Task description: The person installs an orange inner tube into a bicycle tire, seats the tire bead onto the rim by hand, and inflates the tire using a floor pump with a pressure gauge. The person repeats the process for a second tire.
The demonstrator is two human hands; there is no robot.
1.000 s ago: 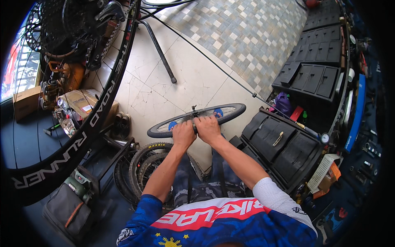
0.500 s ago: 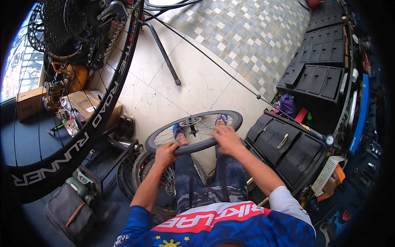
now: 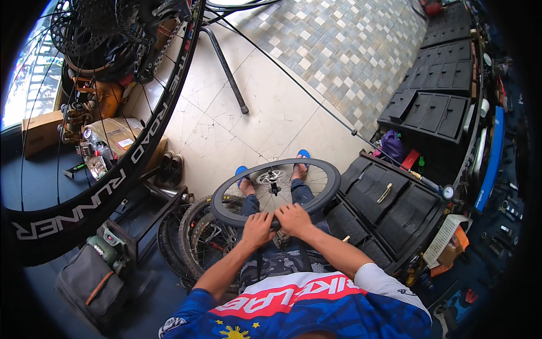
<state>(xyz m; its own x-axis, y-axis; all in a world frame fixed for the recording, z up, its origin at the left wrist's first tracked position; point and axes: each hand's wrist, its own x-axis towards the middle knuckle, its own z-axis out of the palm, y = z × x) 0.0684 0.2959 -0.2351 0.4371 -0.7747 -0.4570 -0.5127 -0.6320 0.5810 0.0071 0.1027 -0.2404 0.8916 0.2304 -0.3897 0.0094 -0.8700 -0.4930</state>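
"Grip, both sides?"

"Left hand [image 3: 258, 229] and right hand [image 3: 293, 219] sit close together, fingers curled over the near edge of a wheel [image 3: 274, 189]. Thumbs hidden; firmness cannot be told."

"Wheel position?"

"Straight ahead of both, tilted above the floor [image 3: 214, 135], sandals [image 3: 304, 153] showing past its far edge. Apparent long axis runs left to right, right end farther out. Both hands touch it; neither is nearer."

"Surroundings?"

"Knobby tyres [image 3: 183, 237] by the floor's left edge, black drawer unit [image 3: 370, 183] along its right."

"Change over the last half second?"

"Right hand, blurred and apart from the left then, now rests beside it. Wheel face looks rounder."
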